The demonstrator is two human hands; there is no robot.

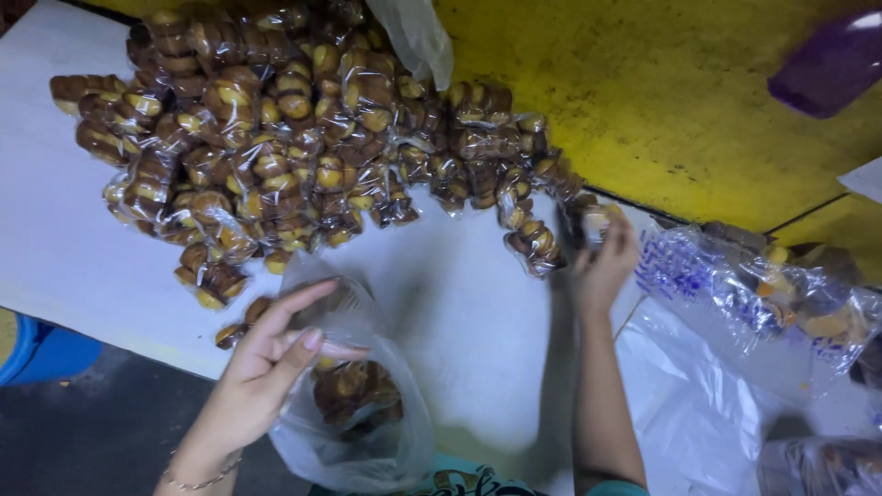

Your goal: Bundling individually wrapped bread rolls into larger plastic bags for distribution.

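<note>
A big heap of small clear packets (276, 138) of brown and yellow swirl cookies lies on a white table (73, 239). My left hand (271, 354) holds the rim of a clear plastic bag (363, 432) that has a few cookie packets inside, near the table's front edge. My right hand (602, 262) reaches to the right end of the heap and grips one cookie packet (593, 222) there. Another packet (533, 246) lies just left of that hand.
A printed clear plastic bag (735, 294) with cookies lies at the right on white plastic sheets (689, 404). A yellow floor (661, 101) lies beyond the table, with a purple object (831, 64) at top right. A blue container (41, 354) sits lower left.
</note>
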